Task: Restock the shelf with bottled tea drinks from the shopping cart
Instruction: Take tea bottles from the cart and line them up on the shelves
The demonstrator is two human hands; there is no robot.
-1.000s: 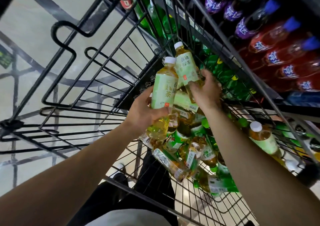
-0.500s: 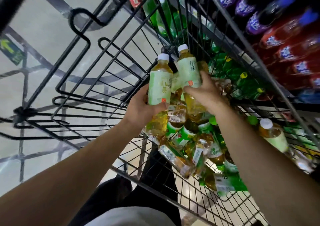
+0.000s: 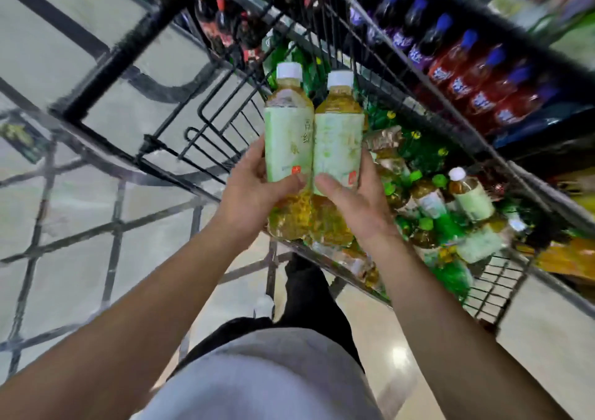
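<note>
Pale-green labels face the camera on two tea bottles held upright, side by side and touching, above the shopping cart [image 3: 199,136].

The left hand [image 3: 254,191] grips the left tea bottle [image 3: 288,136] low on its label, thumb across the front and fingers curled behind; the right hand [image 3: 354,200] grips the right tea bottle [image 3: 338,149] the same way, so both thumbs nearly meet at the seam between them. Both bottles carry white caps and amber tea. Just right of and below the hands, a heap of loose tea bottles [image 3: 450,220] lies jumbled in the black wire cart basket, some with green caps, one white-capped. On the far right, the shelf [image 3: 547,136] holds rows of red drink bottles [image 3: 483,97] with blue caps and darker purple ones farther along.
</note>
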